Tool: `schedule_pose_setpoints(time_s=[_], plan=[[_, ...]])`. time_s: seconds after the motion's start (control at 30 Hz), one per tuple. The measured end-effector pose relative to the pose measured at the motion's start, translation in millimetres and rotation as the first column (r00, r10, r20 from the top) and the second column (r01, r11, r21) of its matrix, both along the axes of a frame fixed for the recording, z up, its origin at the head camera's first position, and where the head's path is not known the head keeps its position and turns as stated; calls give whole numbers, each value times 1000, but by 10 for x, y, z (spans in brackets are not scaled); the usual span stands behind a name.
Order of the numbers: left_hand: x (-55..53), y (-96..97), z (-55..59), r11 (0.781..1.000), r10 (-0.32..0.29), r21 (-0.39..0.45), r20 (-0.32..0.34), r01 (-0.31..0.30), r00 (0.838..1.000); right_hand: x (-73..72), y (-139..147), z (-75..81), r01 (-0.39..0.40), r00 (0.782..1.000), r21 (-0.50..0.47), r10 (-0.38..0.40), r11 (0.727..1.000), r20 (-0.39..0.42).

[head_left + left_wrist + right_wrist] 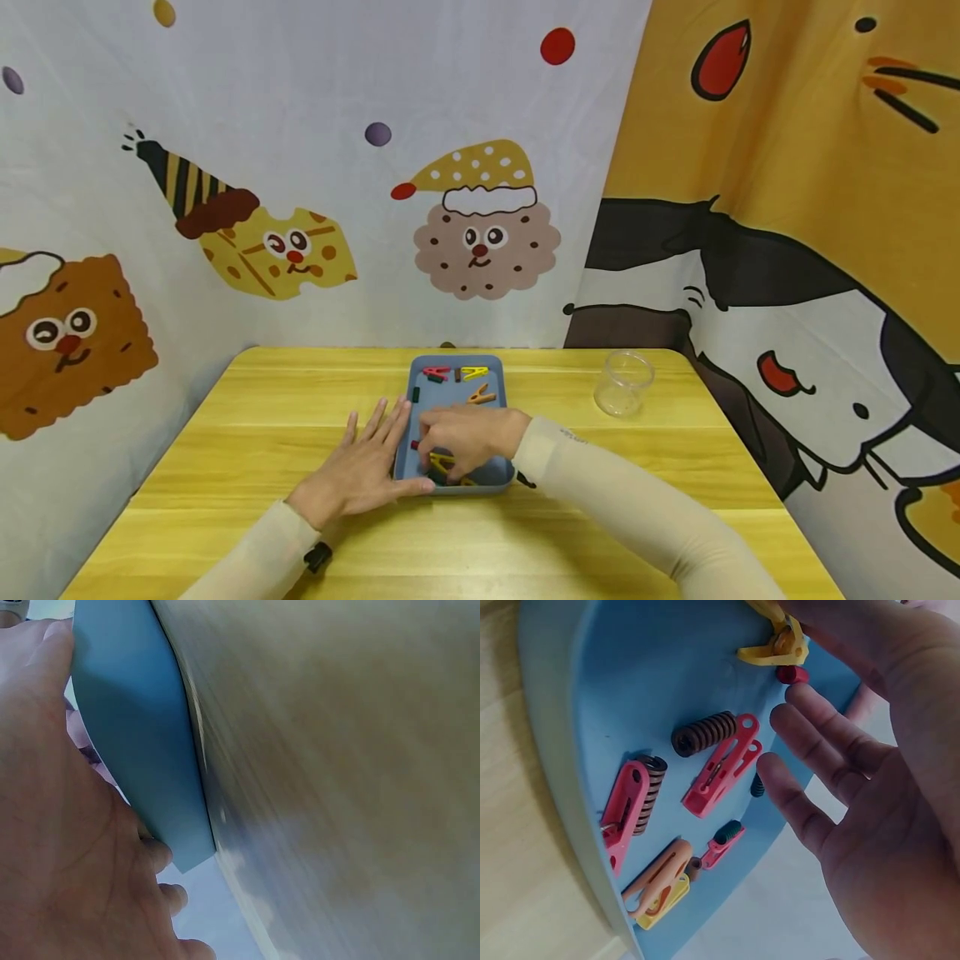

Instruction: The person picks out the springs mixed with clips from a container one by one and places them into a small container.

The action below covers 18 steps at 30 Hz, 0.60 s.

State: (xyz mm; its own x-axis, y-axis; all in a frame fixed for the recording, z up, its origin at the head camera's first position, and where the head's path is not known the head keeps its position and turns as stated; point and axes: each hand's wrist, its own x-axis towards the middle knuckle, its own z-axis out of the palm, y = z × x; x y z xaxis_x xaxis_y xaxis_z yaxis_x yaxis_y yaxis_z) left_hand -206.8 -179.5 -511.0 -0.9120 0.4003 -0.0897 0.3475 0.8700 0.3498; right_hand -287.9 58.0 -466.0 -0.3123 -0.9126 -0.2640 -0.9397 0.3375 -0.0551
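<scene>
At the tray's (453,396) seven o'clock, right hand (471,435) is pinching yellow clothespin (771,654), apparently picking, needing a lift; left hand (362,473) lying spread.

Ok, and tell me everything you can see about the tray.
The tray is blue-grey and rectangular, with rounded corners and a low raised rim; it looks like plastic. It lies flat on the wooden table, its longer sides running front to back. Colored clothes pegs and small springs lie scattered inside. The left hand rests against its left side, and the right hand reaches inside.
</scene>
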Motion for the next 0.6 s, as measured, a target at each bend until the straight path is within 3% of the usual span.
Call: schedule_pose_setpoints(time_s=[0.33,0.6], plan=[[5,-5,-1,1000,-5,-2,1,5,1000,6,-8,-35,-27,1000,-14,27,1000,-8],[-2,-3,-22,1000,0,-9,9,0,1000,-35,15,-25,-2,1000,-31,3,1000,20]])
